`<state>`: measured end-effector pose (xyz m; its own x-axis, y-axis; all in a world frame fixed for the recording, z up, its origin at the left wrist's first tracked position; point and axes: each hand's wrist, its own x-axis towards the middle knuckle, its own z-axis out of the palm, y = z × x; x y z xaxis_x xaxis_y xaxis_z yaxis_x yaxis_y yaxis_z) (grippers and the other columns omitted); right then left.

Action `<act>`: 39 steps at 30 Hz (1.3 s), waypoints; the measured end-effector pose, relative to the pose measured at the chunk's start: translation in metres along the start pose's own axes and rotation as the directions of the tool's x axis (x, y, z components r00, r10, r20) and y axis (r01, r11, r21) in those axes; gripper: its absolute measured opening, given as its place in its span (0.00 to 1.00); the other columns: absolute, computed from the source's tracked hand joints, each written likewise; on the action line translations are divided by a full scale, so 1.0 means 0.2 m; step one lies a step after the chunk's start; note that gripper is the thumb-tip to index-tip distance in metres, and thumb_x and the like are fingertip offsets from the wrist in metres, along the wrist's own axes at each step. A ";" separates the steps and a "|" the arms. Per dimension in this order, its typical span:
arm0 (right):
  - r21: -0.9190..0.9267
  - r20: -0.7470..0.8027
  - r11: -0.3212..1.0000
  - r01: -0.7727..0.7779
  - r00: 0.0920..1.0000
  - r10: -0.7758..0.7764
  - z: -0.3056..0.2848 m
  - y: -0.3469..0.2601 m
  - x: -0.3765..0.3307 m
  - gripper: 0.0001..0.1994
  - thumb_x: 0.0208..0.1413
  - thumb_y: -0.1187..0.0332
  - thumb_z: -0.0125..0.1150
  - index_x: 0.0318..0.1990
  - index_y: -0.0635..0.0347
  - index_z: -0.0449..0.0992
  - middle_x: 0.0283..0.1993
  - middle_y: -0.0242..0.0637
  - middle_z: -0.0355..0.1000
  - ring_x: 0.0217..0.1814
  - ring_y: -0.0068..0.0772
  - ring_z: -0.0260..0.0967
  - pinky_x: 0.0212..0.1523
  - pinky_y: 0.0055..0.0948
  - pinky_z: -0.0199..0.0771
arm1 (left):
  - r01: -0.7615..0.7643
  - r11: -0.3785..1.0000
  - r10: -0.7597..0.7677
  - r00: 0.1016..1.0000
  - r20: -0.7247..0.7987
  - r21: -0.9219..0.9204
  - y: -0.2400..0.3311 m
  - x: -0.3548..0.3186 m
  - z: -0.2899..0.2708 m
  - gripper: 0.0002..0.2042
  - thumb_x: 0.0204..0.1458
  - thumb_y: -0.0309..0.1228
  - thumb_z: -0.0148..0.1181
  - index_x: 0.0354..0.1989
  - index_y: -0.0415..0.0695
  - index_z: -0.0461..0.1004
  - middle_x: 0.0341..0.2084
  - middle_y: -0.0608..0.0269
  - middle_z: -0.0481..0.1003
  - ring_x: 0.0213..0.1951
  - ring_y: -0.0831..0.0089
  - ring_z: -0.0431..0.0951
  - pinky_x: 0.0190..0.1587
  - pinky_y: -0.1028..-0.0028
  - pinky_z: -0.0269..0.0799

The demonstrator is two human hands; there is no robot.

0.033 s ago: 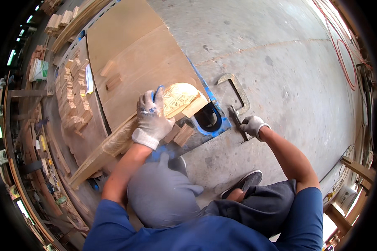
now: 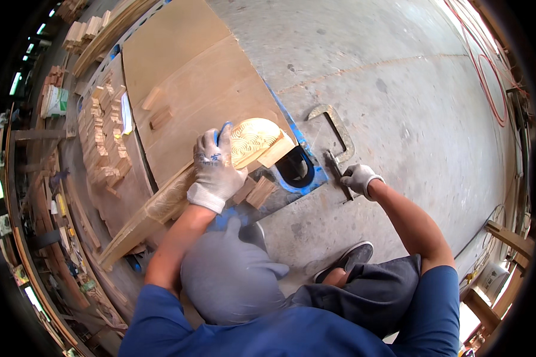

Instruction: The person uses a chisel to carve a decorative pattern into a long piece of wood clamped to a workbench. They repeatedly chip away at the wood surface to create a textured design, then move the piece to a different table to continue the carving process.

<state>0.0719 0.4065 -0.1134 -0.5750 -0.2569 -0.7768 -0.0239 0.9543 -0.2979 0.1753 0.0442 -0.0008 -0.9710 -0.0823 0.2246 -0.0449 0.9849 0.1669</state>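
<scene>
positions look unchanged from the earlier frame. the left hand (image 2: 213,169), gloved, has its grip partly curled over the carved wooden piece (image 2: 253,140), holding it with thumb spread; the piece's rounded end lies at the near right corner of the cardboard sheet (image 2: 187,71). just beside are wood blocks (image 2: 261,191), near the blue pallet's (image 2: 320,174) edge. beyond it, the gloved right hand's (image 2: 358,179) grip is closed around the screw end of a metal clamp (image 2: 347,140).

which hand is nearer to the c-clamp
Right: the right hand grips the C-clamp at its near end. The left hand is well to its left, on the carved wooden piece.
</scene>
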 end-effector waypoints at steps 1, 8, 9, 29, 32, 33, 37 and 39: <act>0.005 0.002 1.000 0.000 1.000 0.000 0.00 0.00 0.00 0.17 0.57 0.56 0.66 0.47 0.58 0.84 0.46 0.48 0.82 0.49 0.50 0.79 0.51 0.42 0.77 | -0.002 1.000 0.002 1.000 0.004 0.000 0.00 0.00 0.00 0.43 0.35 0.32 0.73 0.65 0.37 0.64 0.47 0.46 0.65 0.50 0.46 0.67 0.56 0.50 0.65; 0.019 0.020 0.999 -0.026 0.999 0.026 0.01 0.03 0.01 0.17 0.57 0.56 0.67 0.47 0.59 0.84 0.46 0.49 0.82 0.50 0.50 0.79 0.51 0.42 0.77 | 0.030 1.000 -0.030 0.998 0.059 -0.006 0.00 0.01 0.00 0.42 0.35 0.32 0.74 0.66 0.39 0.65 0.50 0.48 0.65 0.53 0.48 0.66 0.59 0.52 0.64; 0.019 0.017 1.000 -0.025 1.000 0.025 0.01 0.03 0.01 0.17 0.57 0.56 0.67 0.47 0.59 0.84 0.46 0.49 0.82 0.50 0.50 0.79 0.51 0.42 0.77 | 0.015 1.000 -0.014 0.999 0.047 -0.006 0.00 0.01 0.00 0.43 0.35 0.32 0.73 0.65 0.38 0.65 0.48 0.47 0.65 0.52 0.47 0.66 0.58 0.52 0.64; 0.009 0.046 0.999 -0.046 0.998 0.045 0.01 0.04 0.01 0.17 0.57 0.56 0.66 0.47 0.59 0.84 0.46 0.49 0.82 0.50 0.50 0.80 0.50 0.42 0.77 | 0.026 0.999 -0.024 0.996 0.086 -0.023 -0.01 0.01 0.02 0.43 0.34 0.33 0.74 0.65 0.38 0.66 0.50 0.47 0.65 0.53 0.48 0.66 0.59 0.53 0.64; 0.016 0.043 0.999 -0.043 0.998 0.042 0.01 0.04 0.01 0.18 0.57 0.56 0.66 0.48 0.58 0.84 0.47 0.49 0.82 0.50 0.50 0.80 0.51 0.42 0.77 | -0.009 1.000 0.010 0.998 0.068 -0.020 -0.02 0.01 0.02 0.45 0.34 0.33 0.74 0.66 0.36 0.63 0.48 0.44 0.65 0.51 0.45 0.67 0.56 0.50 0.66; 0.018 0.046 0.999 -0.047 0.998 0.046 0.01 0.04 0.01 0.18 0.57 0.56 0.66 0.48 0.58 0.84 0.47 0.49 0.82 0.51 0.50 0.79 0.51 0.42 0.77 | -0.005 1.000 0.007 0.998 0.069 -0.018 -0.02 0.01 0.02 0.45 0.34 0.33 0.74 0.66 0.36 0.63 0.48 0.44 0.65 0.51 0.45 0.67 0.56 0.51 0.66; 0.014 0.029 1.000 -0.017 0.999 0.016 0.03 0.09 0.05 0.18 0.56 0.56 0.66 0.48 0.59 0.83 0.43 0.48 0.82 0.46 0.48 0.80 0.48 0.42 0.77 | -0.005 1.000 0.006 0.998 0.058 -0.014 -0.02 0.01 0.04 0.44 0.34 0.34 0.74 0.66 0.37 0.64 0.48 0.45 0.65 0.51 0.46 0.67 0.57 0.51 0.66; 0.002 0.032 0.999 -0.034 0.999 0.034 0.02 0.06 0.04 0.18 0.56 0.55 0.66 0.48 0.58 0.84 0.45 0.48 0.82 0.47 0.48 0.80 0.49 0.42 0.77 | -0.003 1.000 0.004 0.999 0.055 -0.011 -0.02 0.00 0.04 0.44 0.34 0.34 0.74 0.66 0.37 0.64 0.48 0.45 0.65 0.51 0.46 0.68 0.56 0.51 0.66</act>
<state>0.0711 0.4147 -0.1250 -0.5489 -0.2288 -0.8040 -0.0025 0.9623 -0.2721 0.1732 0.0408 -0.0083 -0.9825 -0.0703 0.1725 -0.0393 0.9834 0.1773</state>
